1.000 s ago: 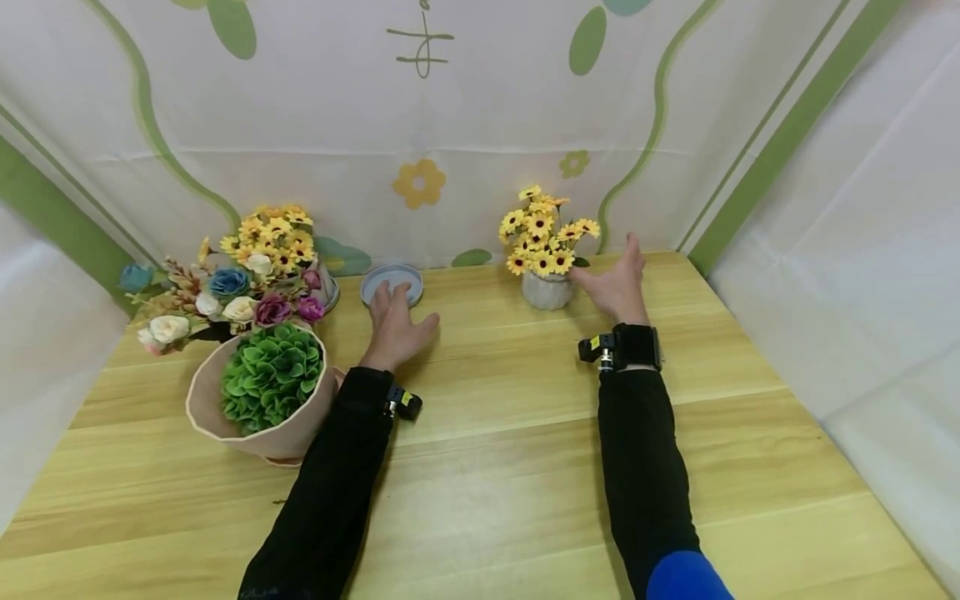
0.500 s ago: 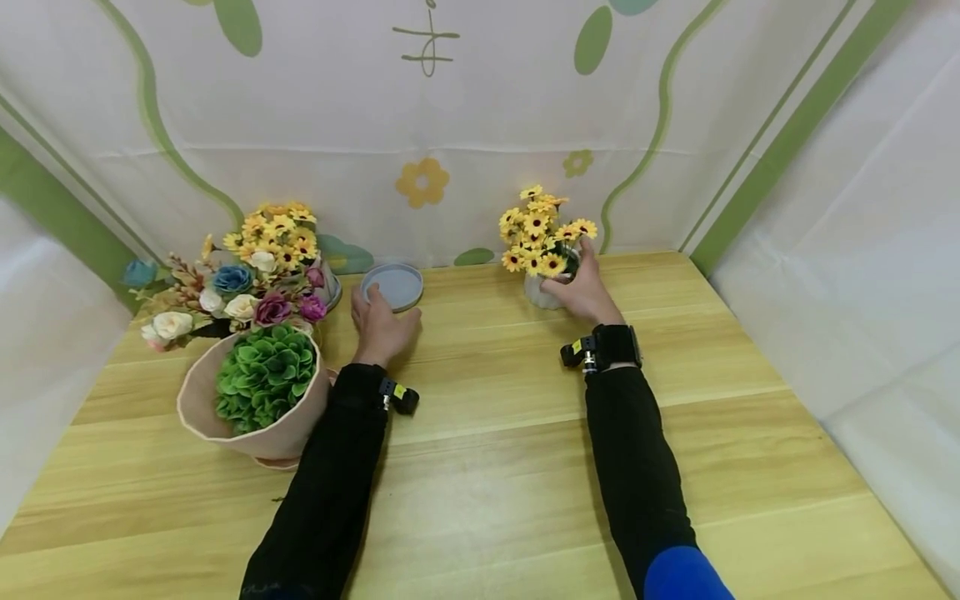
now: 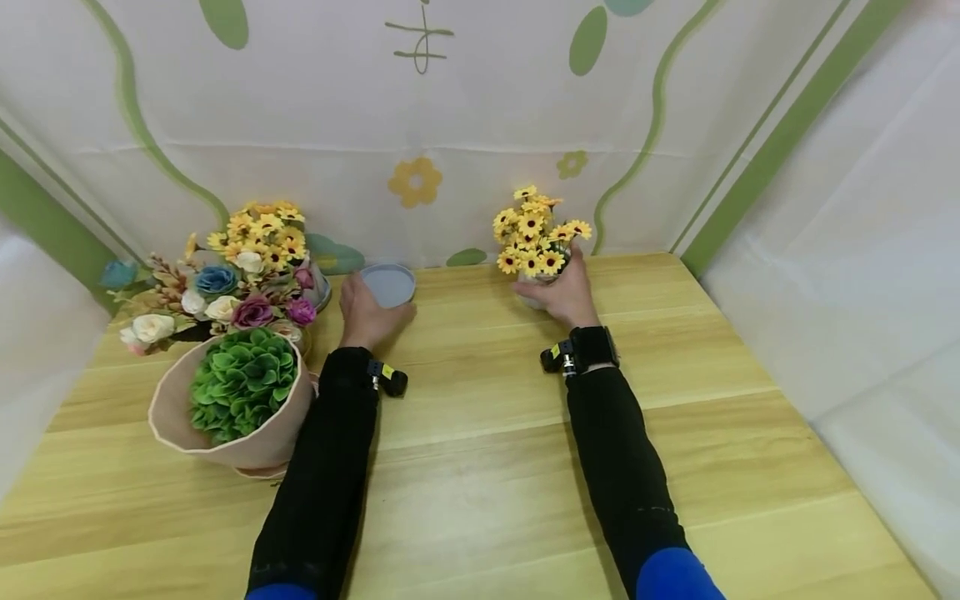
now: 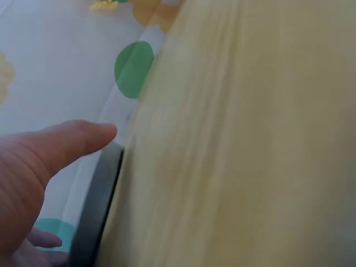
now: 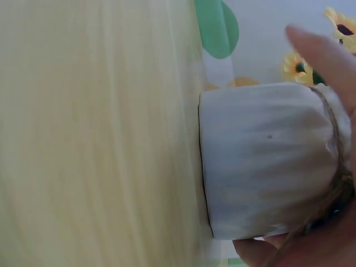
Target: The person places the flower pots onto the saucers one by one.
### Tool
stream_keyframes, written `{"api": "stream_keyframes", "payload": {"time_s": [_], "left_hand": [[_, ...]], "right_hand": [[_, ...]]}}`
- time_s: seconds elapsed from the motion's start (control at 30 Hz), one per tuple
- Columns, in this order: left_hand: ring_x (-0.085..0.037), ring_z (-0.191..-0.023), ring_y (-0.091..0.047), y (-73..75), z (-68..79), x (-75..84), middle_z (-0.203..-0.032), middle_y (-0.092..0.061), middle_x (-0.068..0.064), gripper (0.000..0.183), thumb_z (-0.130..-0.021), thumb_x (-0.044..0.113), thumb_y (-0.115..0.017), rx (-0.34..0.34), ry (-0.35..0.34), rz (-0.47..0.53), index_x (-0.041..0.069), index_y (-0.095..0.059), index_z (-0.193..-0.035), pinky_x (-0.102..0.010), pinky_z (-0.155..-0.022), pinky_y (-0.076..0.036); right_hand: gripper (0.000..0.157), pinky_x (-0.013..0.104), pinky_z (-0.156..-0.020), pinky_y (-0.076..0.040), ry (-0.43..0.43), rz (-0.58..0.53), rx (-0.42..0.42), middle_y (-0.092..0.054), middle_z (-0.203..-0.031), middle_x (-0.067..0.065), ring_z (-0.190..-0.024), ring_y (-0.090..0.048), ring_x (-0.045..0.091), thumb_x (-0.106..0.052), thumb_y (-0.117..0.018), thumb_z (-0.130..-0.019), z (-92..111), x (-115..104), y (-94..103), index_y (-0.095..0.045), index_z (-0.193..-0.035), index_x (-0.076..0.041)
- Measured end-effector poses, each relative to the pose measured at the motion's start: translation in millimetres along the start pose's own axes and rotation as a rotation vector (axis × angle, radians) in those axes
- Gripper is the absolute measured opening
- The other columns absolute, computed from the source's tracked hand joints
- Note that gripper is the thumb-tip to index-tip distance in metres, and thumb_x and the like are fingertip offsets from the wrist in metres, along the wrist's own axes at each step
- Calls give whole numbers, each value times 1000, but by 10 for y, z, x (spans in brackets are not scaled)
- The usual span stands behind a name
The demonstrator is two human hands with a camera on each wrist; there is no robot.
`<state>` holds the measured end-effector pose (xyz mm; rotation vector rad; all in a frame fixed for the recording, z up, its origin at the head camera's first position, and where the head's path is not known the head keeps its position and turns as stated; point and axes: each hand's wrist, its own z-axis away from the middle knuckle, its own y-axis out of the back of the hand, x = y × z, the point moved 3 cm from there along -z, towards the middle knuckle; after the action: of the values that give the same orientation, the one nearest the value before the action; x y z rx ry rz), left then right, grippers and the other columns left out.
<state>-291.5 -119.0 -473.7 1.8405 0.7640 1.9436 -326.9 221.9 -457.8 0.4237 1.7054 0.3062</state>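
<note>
A white flowerpot [image 3: 531, 298] with a twine tie holds yellow daisy-like flowers [image 3: 531, 232] near the table's back edge. My right hand [image 3: 566, 296] grips this pot, thumb in front and fingers round its right side. In the right wrist view the flowerpot [image 5: 267, 161] is upright, its base at the tabletop. Further left, a round grey-blue saucer [image 3: 392, 286] lies flat. My left hand [image 3: 369, 317] holds it by the left and near edges, the fingers partly hidden. The left wrist view has the straight thumb [image 4: 78, 142] beside the saucer's rim [image 4: 100, 200].
On the left stand a pink pot [image 3: 258, 437] with a green leafy ball [image 3: 243, 383], a bunch of mixed roses [image 3: 225, 304] and another yellow-flowered plant [image 3: 266, 233]. A printed cloth backdrop [image 3: 322, 92] rises behind the wooden table [image 3: 465, 467].
My right hand has come in from the right and closed round the flowerpot. The left hand has shifted from over the saucer to its left edge. Pot and saucer have hardly moved.
</note>
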Motion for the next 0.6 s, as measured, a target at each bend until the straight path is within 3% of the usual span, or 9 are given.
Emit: {"api": "stream_keyframes", "payload": {"time_s": [0.1, 0.2, 0.33, 0.6], "left_hand": [[-41, -150, -3, 16, -50, -21, -163, 4, -17, 118, -80, 46, -75, -39, 13, -23, 12, 10, -156, -57, -119, -22], [-41, -149, -7, 22, -119, -31, -162, -3, -19, 121, -77, 50, -76, -29, 6, -53, 11, 6, -156, -56, -119, -22], [-42, -146, -14, 16, -196, -43, -159, -14, -22, 118, -77, 50, -76, 2, -3, -96, 7, 0, -156, -55, -120, -21], [-43, -146, -15, -9, -210, -40, -159, -15, -22, 115, -78, 48, -76, -11, -13, -95, 8, -2, -156, -55, -120, -21]], "right_hand": [[121, 39, -120, -28, 20, 29, 33, -37, -153, 9, -139, -40, 22, -30, -91, -65, -16, 26, -19, -11, -155, -15], [107, 41, -118, -30, 8, 48, 63, -45, -146, 10, -134, -45, 24, -25, -90, -66, -13, 38, -23, -23, -148, -12], [103, 41, -117, -32, -32, 19, 61, -45, -144, 12, -133, -46, 26, -25, -89, -68, 17, 31, -28, -24, -146, -11], [102, 40, -117, -32, -62, -32, 44, -45, -145, 12, -134, -46, 25, -25, -88, -71, 62, 0, -7, -21, -147, -12]]}}
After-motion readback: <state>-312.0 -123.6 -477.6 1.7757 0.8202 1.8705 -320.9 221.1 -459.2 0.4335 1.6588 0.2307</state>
